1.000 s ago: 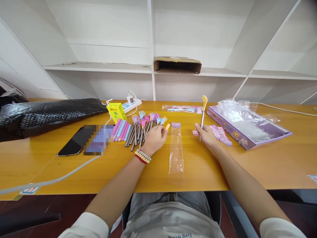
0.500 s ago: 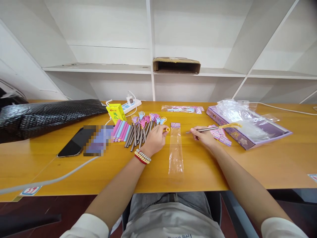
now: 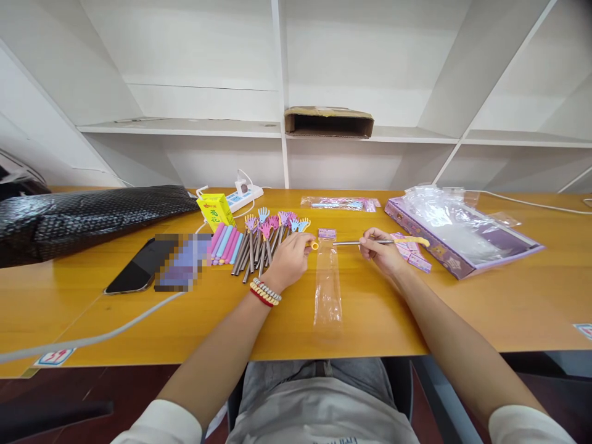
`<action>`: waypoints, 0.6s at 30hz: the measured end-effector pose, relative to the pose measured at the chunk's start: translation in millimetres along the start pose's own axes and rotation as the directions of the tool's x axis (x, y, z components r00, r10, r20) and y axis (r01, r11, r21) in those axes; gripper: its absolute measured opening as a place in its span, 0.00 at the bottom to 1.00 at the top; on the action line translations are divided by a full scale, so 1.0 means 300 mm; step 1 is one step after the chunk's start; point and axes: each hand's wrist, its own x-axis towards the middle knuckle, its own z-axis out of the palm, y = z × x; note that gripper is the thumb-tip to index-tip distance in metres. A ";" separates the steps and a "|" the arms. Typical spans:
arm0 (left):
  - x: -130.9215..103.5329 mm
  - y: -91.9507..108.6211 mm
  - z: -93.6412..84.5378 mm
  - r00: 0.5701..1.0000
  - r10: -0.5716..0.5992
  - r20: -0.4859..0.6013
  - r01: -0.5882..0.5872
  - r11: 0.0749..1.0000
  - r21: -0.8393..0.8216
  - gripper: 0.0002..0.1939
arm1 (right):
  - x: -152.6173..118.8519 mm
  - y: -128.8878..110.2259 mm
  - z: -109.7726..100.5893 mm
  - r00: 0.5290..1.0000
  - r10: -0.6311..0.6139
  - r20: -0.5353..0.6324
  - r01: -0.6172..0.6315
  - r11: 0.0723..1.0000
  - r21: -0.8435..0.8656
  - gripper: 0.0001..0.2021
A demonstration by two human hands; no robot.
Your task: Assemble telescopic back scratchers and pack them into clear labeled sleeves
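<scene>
My left hand [image 3: 291,256] is closed around a yellow handle sleeve [image 3: 314,245]; only its round open end shows past the fingers. Opposite it, my right hand [image 3: 382,251] grips a back scratcher [image 3: 346,243] by its metal rod, the bare tip pointing left toward the sleeve and the yellow head at the right. Tip and sleeve are apart. A clear plastic bag [image 3: 327,287] with a purple header lies flat between and below the hands. Beside my left hand is a pile of back scratchers [image 3: 252,246] with coloured hand-shaped heads. Pink and blue handle sleeves [image 3: 226,243] lie left of it.
A purple box [image 3: 499,262] holding clear bags sits at the right, with pink cards [image 3: 419,261] beside it. A packaged scratcher [image 3: 340,204] lies at the back. Leftward are a yellow carton [image 3: 215,211], a power strip [image 3: 247,197], a phone [image 3: 132,268] and a black wrapped bundle [image 3: 92,219].
My right hand has turned the back scratcher level and brought its bare rod tip left, over the bag and closer to the yellow sleeve. My left hand stays nearly still.
</scene>
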 end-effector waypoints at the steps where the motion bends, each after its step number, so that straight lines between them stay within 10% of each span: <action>1: 0.000 -0.001 0.001 1.000 -0.001 -0.002 0.001 1.000 -0.002 0.12 | -0.003 -0.005 -0.002 1.000 -0.003 0.011 0.003 1.000 0.004 0.09; 9: -0.003 0.000 0.002 1.000 -0.029 0.010 0.029 1.000 0.011 0.12 | -0.010 -0.036 -0.024 0.964 0.066 0.259 -0.124 0.969 0.212 0.21; 18: 0.001 0.008 -0.009 0.993 -0.050 0.111 0.032 0.988 0.151 0.11 | 0.002 -0.041 -0.031 0.978 0.142 0.153 -0.178 0.948 0.264 0.17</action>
